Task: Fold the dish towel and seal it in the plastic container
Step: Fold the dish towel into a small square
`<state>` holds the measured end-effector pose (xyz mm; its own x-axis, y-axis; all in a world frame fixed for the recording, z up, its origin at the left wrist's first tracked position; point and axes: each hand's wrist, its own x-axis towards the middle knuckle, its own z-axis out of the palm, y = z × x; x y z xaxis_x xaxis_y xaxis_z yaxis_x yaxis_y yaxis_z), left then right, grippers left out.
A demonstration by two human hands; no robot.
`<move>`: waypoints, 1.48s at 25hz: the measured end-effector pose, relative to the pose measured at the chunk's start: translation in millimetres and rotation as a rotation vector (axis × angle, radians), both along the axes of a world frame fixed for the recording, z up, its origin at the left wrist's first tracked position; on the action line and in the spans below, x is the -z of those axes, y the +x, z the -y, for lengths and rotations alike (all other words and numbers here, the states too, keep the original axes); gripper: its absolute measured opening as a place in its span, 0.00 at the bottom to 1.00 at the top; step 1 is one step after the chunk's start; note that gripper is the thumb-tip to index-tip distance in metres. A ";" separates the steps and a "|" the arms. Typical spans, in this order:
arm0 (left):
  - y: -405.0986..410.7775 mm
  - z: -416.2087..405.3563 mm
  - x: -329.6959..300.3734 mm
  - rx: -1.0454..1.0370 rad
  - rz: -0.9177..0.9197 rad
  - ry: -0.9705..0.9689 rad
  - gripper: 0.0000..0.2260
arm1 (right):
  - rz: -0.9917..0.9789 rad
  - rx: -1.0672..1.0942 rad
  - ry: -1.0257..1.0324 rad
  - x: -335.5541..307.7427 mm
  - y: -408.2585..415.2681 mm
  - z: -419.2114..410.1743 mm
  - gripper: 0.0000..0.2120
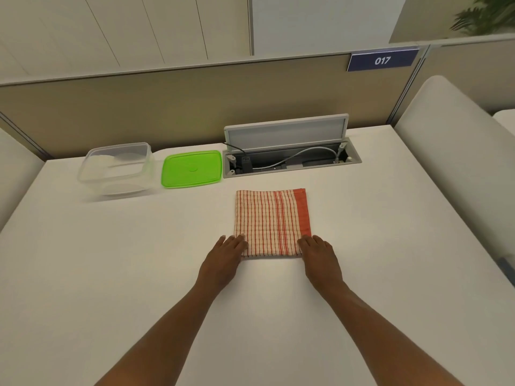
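Note:
A red-and-white striped dish towel (271, 221) lies folded into a rectangle on the white table (111, 274). My left hand (225, 259) rests flat at the towel's near left corner, fingertips touching its edge. My right hand (320, 257) lies flat at the near right corner, also touching the cloth. Neither hand grips anything. Far left stands a clear plastic container (117, 169), uncovered. Its green lid (191, 168) lies flat on the table just right of it.
An open cable hatch (289, 158) with a raised flap and cords sits in the table behind the towel. A beige partition (167, 107) with a blue "017" sign (382, 60) borders the far edge. White seat backs flank both sides.

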<state>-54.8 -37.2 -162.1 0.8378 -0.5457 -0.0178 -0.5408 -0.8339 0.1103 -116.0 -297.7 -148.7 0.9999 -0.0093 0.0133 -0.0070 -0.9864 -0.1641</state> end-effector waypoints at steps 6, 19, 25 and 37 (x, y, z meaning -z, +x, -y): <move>-4.3 6.9 -10.4 -0.094 -0.098 0.026 0.20 | 0.006 -0.018 0.025 -1.7 -2.7 4.0 0.12; 12.7 -3.6 -24.4 -0.235 -0.314 -0.216 0.10 | 0.039 -0.046 -0.033 -2.4 -5.7 8.5 0.06; 19.8 -12.4 -32.2 -0.320 -0.338 -0.398 0.05 | 0.019 -0.020 0.107 -12.8 6.7 18.7 0.07; 57.1 -3.4 -44.7 -0.376 -0.412 -0.891 0.15 | 0.027 0.256 0.696 -41.8 80.6 19.9 0.06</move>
